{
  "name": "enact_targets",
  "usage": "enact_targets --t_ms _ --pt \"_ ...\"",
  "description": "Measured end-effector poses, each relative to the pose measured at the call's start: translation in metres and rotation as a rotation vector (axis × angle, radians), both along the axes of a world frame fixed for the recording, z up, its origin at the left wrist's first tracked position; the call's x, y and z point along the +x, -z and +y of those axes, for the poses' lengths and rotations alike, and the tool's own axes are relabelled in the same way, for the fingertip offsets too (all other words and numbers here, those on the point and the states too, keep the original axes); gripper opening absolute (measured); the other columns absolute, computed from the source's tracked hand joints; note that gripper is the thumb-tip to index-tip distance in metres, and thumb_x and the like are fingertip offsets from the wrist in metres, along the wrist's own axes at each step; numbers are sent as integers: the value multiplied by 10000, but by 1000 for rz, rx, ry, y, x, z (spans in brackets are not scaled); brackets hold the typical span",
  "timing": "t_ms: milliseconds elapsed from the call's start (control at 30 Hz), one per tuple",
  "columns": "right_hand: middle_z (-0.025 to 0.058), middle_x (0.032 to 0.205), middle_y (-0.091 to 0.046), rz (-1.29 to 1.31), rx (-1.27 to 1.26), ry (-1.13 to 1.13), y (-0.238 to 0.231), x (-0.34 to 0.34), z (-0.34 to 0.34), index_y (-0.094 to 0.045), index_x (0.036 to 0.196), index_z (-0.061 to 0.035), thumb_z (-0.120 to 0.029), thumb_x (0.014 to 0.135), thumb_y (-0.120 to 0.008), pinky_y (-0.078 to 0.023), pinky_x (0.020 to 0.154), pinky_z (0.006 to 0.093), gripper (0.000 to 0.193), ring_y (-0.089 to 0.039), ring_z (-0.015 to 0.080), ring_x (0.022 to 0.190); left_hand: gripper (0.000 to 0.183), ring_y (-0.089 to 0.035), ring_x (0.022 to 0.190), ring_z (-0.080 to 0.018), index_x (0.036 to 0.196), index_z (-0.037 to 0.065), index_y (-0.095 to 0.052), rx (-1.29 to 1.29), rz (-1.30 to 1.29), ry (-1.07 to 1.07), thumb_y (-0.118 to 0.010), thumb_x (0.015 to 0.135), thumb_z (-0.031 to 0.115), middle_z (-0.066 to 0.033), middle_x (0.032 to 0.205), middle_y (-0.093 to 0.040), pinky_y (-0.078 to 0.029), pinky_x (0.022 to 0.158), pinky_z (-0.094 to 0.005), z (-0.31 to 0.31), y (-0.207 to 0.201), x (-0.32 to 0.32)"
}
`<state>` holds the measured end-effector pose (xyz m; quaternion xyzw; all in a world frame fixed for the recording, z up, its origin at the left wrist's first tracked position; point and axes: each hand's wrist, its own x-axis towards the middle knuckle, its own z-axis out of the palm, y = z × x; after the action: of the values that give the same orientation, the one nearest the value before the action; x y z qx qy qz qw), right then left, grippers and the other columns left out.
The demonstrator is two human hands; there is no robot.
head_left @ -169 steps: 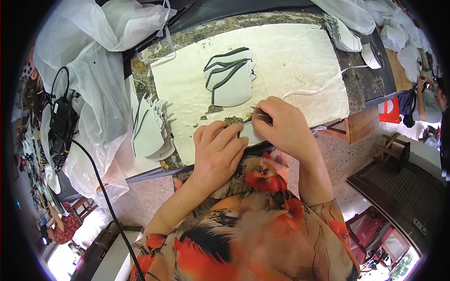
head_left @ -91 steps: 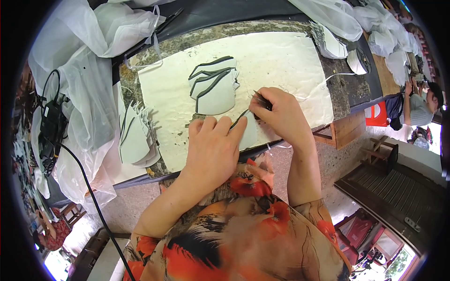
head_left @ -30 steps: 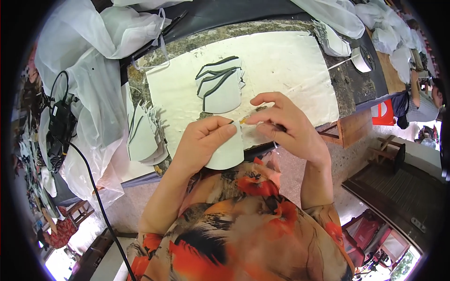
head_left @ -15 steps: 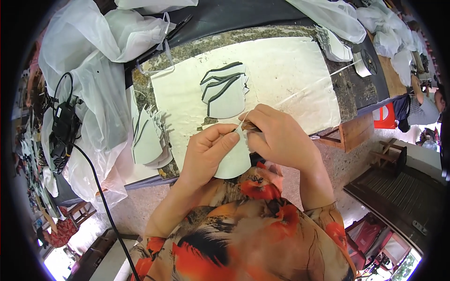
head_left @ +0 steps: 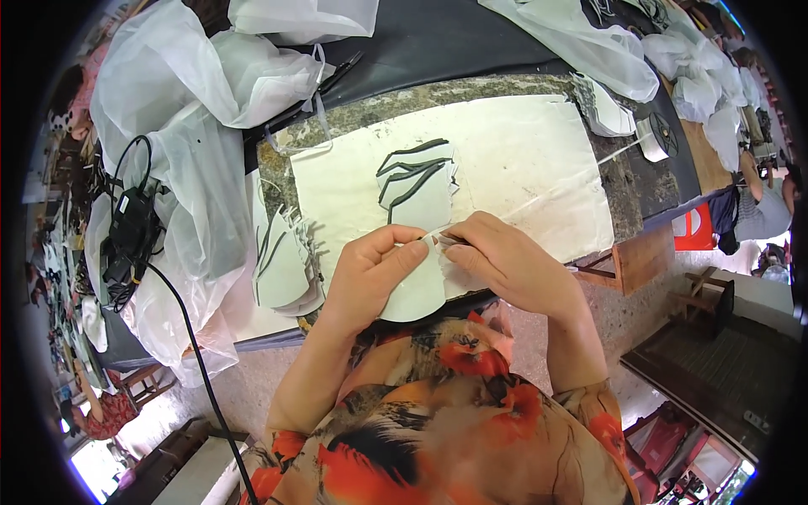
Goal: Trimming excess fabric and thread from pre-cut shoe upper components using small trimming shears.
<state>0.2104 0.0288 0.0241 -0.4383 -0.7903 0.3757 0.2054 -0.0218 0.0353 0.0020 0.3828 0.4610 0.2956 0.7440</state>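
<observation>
My left hand (head_left: 370, 268) is closed on a pale grey-green cut piece (head_left: 412, 293) with a rounded lower edge, its thumb lying across the upper part. Close beside it, my right hand (head_left: 515, 268) is closed in a pinch at the piece's upper right edge. A bit of thin white strip (head_left: 438, 230) shows between the two hands; its exact hold in the right fingers is hidden. Just beyond them, overlapping pieces with dark edging (head_left: 421, 181) lie on a white sheet (head_left: 522, 160).
A roll of white strip (head_left: 655, 139) stands at the right, its strip running toward the sheet. Stacked cut pieces lie at left (head_left: 284, 265) and far right (head_left: 602, 108). Plastic bags (head_left: 168, 93), a pen (head_left: 341, 71) and a black adapter with cable (head_left: 130, 227) occupy the left side.
My right hand has come down along the piece's right edge, its fingers now lower and level with the left hand. The left hand keeps its grip; the whole view has shifted slightly.
</observation>
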Motion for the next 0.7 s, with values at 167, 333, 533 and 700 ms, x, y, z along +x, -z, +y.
enact_targets --t_ms 167,333,533,700 --pt "169 1050 -619 179 -211 80 7 -4 5 -627 1245 3 -231 1034 -546 -483 891 379 325 -611 323 983 205 -611 832 -30 1143 -8 -706 89 5 9 -649 1017 144 6 957 -717 -502 727 -205 -9 3 8" --pt "159 1050 -634 156 -247 42 7 -1 7 -621 1252 0 -256 1036 -565 -489 875 366 340 -621 303 978 209 -601 829 -26 1144 -13 -708 111 28 -10 -650 1017 142 10 962 -722 -496 730 -203 -8 7 9" --pt "183 1036 -676 124 -279 92 8 3 4 -637 1204 -34 -322 1034 -552 -515 829 425 345 -648 386 958 213 -592 845 -22 1157 -10 -712 43 44 -14 -651 1017 139 17 944 -716 -488 738 -199 -7 3 6" --pt "181 1023 -675 167 -267 80 12 1 6 -650 1182 -42 -326 1025 -570 -511 822 417 334 -644 389 943 216 -587 840 -22 1158 -8 -714 61 17 -13 -662 1011 140 30 951 -706 -484 731 -196 -12 6 7"
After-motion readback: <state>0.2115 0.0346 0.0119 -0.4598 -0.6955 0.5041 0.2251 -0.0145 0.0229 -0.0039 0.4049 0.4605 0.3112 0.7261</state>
